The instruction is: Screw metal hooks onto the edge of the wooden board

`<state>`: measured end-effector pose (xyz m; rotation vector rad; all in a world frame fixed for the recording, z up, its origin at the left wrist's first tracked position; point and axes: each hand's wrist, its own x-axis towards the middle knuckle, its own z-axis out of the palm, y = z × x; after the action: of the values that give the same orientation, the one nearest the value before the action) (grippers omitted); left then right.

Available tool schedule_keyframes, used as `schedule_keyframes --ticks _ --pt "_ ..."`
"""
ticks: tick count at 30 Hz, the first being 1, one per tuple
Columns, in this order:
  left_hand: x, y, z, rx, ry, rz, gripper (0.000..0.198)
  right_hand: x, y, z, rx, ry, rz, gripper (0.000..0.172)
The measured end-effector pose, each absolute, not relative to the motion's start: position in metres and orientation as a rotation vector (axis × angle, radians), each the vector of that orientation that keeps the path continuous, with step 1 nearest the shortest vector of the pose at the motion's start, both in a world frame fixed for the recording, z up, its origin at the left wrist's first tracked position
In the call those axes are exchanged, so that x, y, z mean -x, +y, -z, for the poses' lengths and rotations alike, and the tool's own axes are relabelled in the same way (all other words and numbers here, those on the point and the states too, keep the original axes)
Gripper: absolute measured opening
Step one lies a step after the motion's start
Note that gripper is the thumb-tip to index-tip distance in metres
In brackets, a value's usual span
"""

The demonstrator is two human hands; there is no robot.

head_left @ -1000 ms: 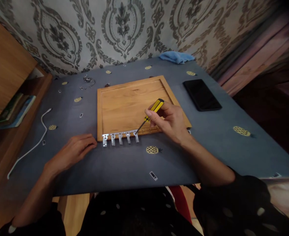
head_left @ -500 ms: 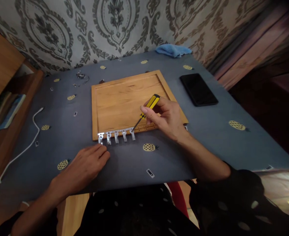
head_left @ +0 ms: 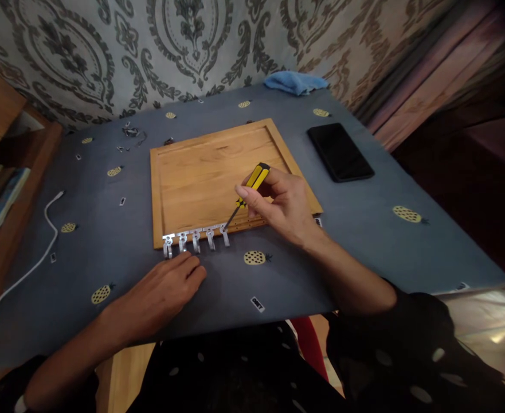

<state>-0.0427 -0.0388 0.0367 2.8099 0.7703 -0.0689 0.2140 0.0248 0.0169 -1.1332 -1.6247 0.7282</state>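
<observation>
A wooden board (head_left: 209, 178) with a raised frame lies on the table, and a row of several silver metal hooks (head_left: 196, 241) runs along its near edge. My right hand (head_left: 284, 209) is closed around the yellow-and-black handle of a screwdriver (head_left: 253, 184). Its thin shaft slants down to the left, with the tip at the rightmost hook (head_left: 224, 236). Just in front of the hooks rests my left hand (head_left: 166, 289), its fingers bent and close together, the fingertips near the second hook from the left. The underside of those fingers is hidden.
A black phone (head_left: 340, 152) lies right of the board, with a blue cloth (head_left: 296, 82) at the back. Small metal parts (head_left: 132, 134) are scattered behind the board's left side. A white cable (head_left: 48, 246) runs along the left, beside a wooden shelf with books (head_left: 5, 198).
My left hand has slid right along the hooks, from the leftmost toward the second. The screwdriver stays at the rightmost hook. The whole view has shifted slightly.
</observation>
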Motion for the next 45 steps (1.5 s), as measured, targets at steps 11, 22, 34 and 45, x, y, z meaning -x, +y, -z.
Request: schedule_keyframes --ticks 11,22,34,45 --pt "0.024 -0.017 -0.046 -2.654 0.862 -0.214 0.027 -0.214 0.025 -0.017 1.108 -1.634 -0.725 0.045" --pt "-0.002 0.028 -0.042 -2.226 1.043 -0.375 0.017 -0.216 0.024 -0.02 1.056 -1.69 -0.631 0.037" --pt "-0.007 0.034 -0.023 -2.072 1.014 -0.412 0.012 -0.218 0.024 -0.019 0.957 -1.747 -0.524 0.034" --pt "-0.007 0.034 -0.019 -1.965 1.064 -0.393 0.012 -0.218 0.025 -0.017 0.919 -1.733 -0.513 0.035"
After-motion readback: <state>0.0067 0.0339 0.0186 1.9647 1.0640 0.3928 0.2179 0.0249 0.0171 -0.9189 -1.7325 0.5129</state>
